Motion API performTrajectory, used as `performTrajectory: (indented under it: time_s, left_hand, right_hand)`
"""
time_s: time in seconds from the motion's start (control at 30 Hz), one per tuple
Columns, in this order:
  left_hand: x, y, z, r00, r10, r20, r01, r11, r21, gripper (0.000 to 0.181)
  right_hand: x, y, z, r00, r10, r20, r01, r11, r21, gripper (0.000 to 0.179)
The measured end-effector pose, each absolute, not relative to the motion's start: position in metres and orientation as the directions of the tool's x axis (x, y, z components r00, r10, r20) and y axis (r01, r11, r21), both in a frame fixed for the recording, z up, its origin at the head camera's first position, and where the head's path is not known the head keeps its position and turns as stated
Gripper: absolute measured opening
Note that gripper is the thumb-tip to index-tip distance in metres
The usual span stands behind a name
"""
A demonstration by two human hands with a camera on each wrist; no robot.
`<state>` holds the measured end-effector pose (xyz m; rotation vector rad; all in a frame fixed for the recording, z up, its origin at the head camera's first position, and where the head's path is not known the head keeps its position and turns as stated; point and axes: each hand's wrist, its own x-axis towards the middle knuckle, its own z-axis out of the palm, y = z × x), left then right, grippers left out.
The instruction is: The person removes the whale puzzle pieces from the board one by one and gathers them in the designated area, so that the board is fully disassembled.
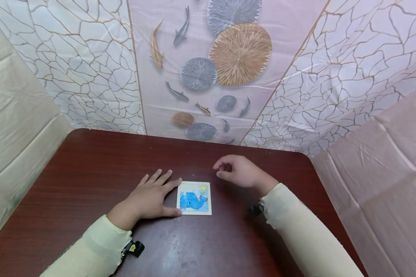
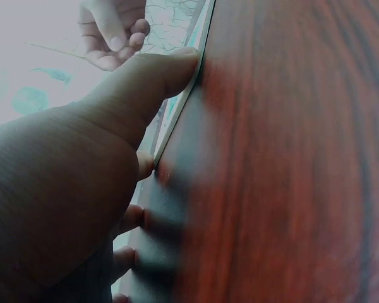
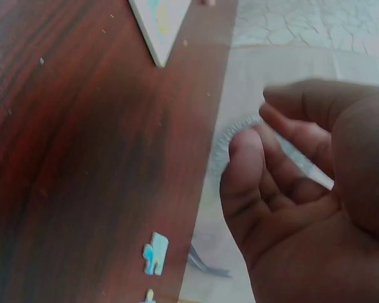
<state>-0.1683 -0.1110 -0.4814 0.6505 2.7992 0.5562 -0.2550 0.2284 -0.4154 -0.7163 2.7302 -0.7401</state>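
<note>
A square jigsaw puzzle [image 1: 194, 198] with a pale border lies flat on the table, its picture a blue whale and a yellow sun. My left hand [image 1: 147, 200] is spread on its left side, thumb on the lower left corner and index finger at the upper left. To the right of the puzzle, my right hand [image 1: 239, 170] hovers above the table with loosely curled fingers, nothing visible in them. In the right wrist view a loose puzzle piece [image 3: 155, 254] lies on the table, with part of another piece [image 3: 150, 296] below it. Neither loose piece shows in the head view.
The dark red-brown wooden table [image 1: 194, 246] has rounded far corners. A patterned cloth [image 1: 197, 46] with fish and round leaves hangs behind it, and plain pale cloth [image 1: 378, 184] hangs at both sides. Small black devices [image 1: 136, 248] are strapped at both wrists.
</note>
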Motion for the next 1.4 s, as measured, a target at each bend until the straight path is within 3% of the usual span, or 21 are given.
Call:
performTrajectory:
  time_s: [0.27, 0.53, 1.4]
  left_hand:
    - [-0.168, -0.109, -0.482, -0.881, 0.457, -0.126, 0.374, 0.834, 0.405, 0.106]
    - [-0.168, -0.109, -0.482, -0.878, 0.461, -0.130, 0.377, 0.832, 0.407, 0.106]
    - [-0.169, -0.111, -0.479, -0.877, 0.463, -0.127, 0.377, 0.828, 0.416, 0.105]
  right_hand:
    - [-0.250, 0.212, -0.434, -0.758, -0.629, -0.174, -0.471, 0.712, -0.521, 0.021]
    - [-0.245, 0.203, -0.438, -0.707, -0.664, -0.241, -0.468, 0.696, -0.544, 0.022]
    - [-0.250, 0.183, -0.437, -0.633, -0.717, -0.293, -0.609, 0.695, -0.383, 0.032]
